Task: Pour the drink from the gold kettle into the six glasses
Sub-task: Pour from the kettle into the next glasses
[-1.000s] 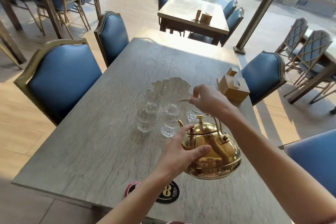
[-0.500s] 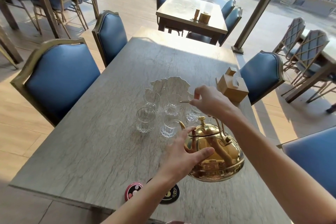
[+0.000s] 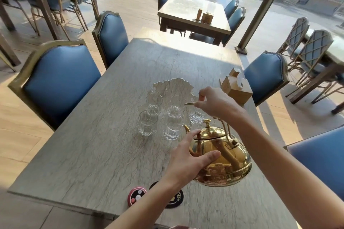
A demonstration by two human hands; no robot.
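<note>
The gold kettle (image 3: 229, 165) is at the near right of the grey table (image 3: 89, 154), its curved spout pointing at the glasses. My right hand (image 3: 214, 106) grips the thin upright handle above the lid. My left hand (image 3: 188, 158) presses against the kettle's left side, thumb across the body. Several clear glasses stand in a cluster just beyond the spout, among them a near-left glass (image 3: 148, 122) and a near-middle glass (image 3: 173, 129) by the spout tip. My right hand hides part of the right-hand glasses. They look empty, and no stream shows.
A wooden box (image 3: 236, 87) stands at the table's right edge behind my right hand. A red disc (image 3: 136, 196) and a black coaster (image 3: 175, 199) lie at the near edge. Blue padded chairs (image 3: 61, 87) line both sides, and other tables stand beyond.
The kettle has shifted very slightly right and down in view. Both hands keep the same hold, and the glasses have not moved.
</note>
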